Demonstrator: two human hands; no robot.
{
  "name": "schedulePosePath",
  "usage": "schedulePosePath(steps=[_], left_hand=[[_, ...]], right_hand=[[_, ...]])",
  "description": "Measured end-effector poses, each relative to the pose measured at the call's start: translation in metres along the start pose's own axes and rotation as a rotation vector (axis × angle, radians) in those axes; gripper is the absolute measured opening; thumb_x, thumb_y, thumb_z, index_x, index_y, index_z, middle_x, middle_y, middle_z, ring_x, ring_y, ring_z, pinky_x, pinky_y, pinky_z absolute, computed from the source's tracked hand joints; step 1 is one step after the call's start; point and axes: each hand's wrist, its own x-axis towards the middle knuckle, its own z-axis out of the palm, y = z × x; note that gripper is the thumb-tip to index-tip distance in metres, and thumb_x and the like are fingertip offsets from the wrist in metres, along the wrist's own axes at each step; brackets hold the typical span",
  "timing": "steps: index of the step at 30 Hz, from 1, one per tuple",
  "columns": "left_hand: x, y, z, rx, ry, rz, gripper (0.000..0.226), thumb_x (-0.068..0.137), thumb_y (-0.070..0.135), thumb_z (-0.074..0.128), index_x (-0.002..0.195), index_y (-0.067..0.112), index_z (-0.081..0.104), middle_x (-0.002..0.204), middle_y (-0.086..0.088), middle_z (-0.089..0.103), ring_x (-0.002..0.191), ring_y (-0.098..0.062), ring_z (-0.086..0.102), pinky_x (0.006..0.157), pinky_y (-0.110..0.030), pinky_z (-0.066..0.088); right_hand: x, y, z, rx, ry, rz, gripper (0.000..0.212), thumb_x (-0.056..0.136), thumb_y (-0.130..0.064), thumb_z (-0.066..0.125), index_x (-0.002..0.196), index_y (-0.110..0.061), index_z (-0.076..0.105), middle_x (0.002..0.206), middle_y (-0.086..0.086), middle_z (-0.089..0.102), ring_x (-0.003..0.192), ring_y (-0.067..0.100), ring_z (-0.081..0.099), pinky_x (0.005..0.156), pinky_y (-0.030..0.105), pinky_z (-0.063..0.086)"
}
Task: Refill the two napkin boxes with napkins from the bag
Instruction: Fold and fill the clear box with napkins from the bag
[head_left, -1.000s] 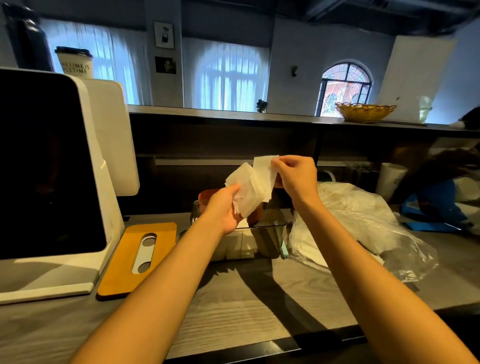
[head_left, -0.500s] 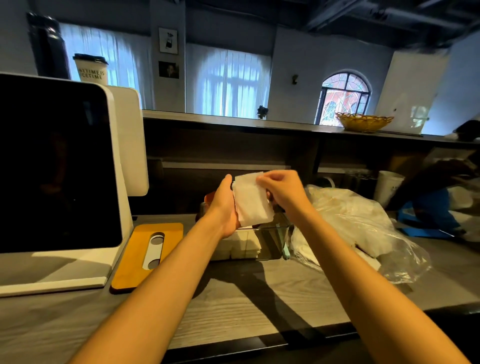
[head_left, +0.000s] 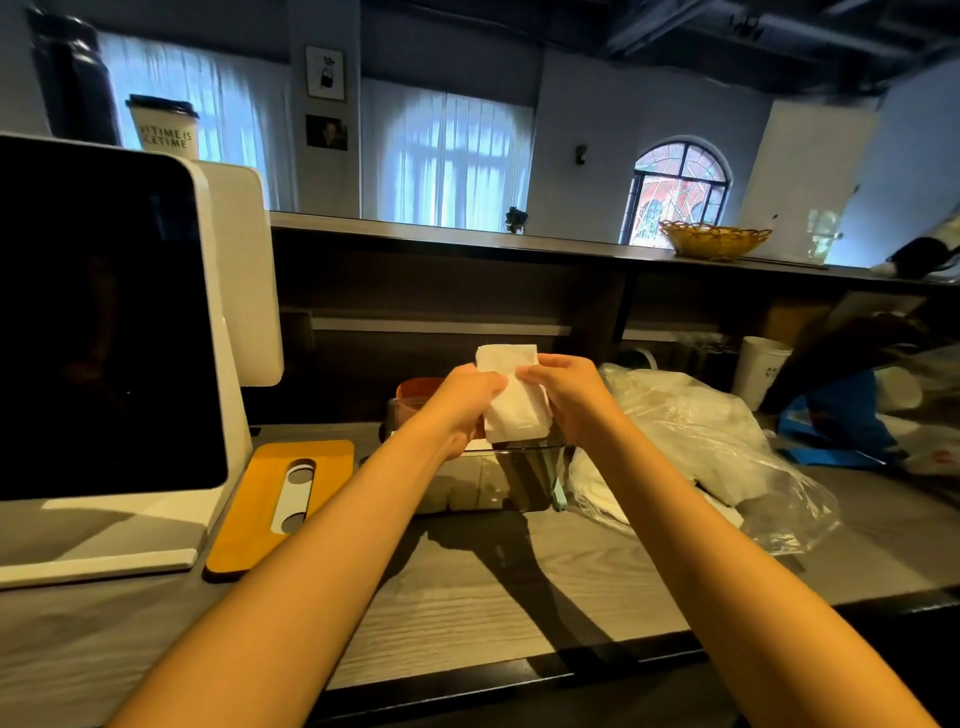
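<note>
1. Two bare forearms of mine reach forward over the grey wooden counter (head_left: 467, 613), which is nearest to me.
2. At my left on the counter stands a white screen (head_left: 104, 322) with a dark display, and just beside its foot lies an orange lid (head_left: 260, 512) with a long slot.
3. Further on, my left hand (head_left: 462, 400) and my right hand (head_left: 566, 395) meet above the clear napkin box (head_left: 498, 483). Both hold one folded white napkin (head_left: 511, 400) between them: the fingers of each hand are curled on its side edges, and its top corner stands up above the hands.
4. Inside the clear napkin box some white napkins show through the wall; how full it is I cannot tell.
5. Just to the right of the box lies the plastic bag (head_left: 727, 467), crumpled, with white napkins inside.
6. Behind my hands an orange-brown container (head_left: 418, 387) shows a little.
7. Far on the upper shelf sits a yellow basket (head_left: 714, 240).
</note>
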Motion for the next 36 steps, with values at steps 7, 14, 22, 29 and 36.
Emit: schedulePosePath(steps=[7,14,22,29,36], left_hand=[[0.034,-0.007,0.002,0.046,-0.006,-0.187,0.035,0.096,0.01,0.061,0.129,0.006,0.053,0.102,-0.009,0.065,0.096,-0.024,0.064,0.085,-0.039,0.057],[0.063,-0.021,0.008,0.284,-0.036,-0.332,0.048,0.095,0.008,0.061,0.14,0.003,0.044,0.134,-0.017,0.056,0.115,-0.029,0.058,0.09,-0.033,0.05],[0.075,-0.025,0.019,0.554,-0.21,-0.478,0.05,0.094,0.015,0.064,0.139,0.003,0.044,0.099,-0.016,0.062,0.081,-0.024,0.064,0.056,-0.031,0.055],[0.08,-0.033,0.026,1.031,-0.196,-0.132,0.051,0.094,0.029,0.064,0.136,0.005,0.047,0.114,-0.007,0.059,0.09,-0.019,0.059,0.074,-0.027,0.049],[0.09,-0.043,0.03,1.302,-0.219,0.262,0.033,0.089,0.021,0.07,0.118,0.008,0.066,0.109,-0.01,0.067,0.097,-0.023,0.062,0.075,-0.03,0.051]], right_hand=[[0.032,0.027,-0.011,-0.241,0.049,-0.126,0.038,0.088,-0.015,0.071,0.125,-0.011,0.063,0.121,0.007,0.064,0.109,0.022,0.06,0.088,0.034,0.053],[0.051,0.064,-0.023,-0.16,0.196,-0.081,0.028,0.097,-0.021,0.059,0.123,-0.012,0.063,0.12,0.007,0.064,0.1,0.013,0.055,0.083,0.026,0.049],[0.052,0.098,-0.026,-0.152,0.2,-0.068,0.025,0.098,-0.022,0.057,0.12,-0.013,0.064,0.115,0.004,0.064,0.1,0.014,0.056,0.091,0.032,0.052],[0.054,0.092,-0.026,-0.146,0.169,-0.103,0.026,0.098,-0.021,0.057,0.121,-0.012,0.064,0.107,0.001,0.063,0.098,0.014,0.057,0.081,0.029,0.05],[0.052,0.087,-0.024,-0.169,0.15,-0.115,0.027,0.098,-0.022,0.057,0.122,-0.012,0.063,0.111,0.004,0.065,0.095,0.015,0.058,0.068,0.023,0.047]])
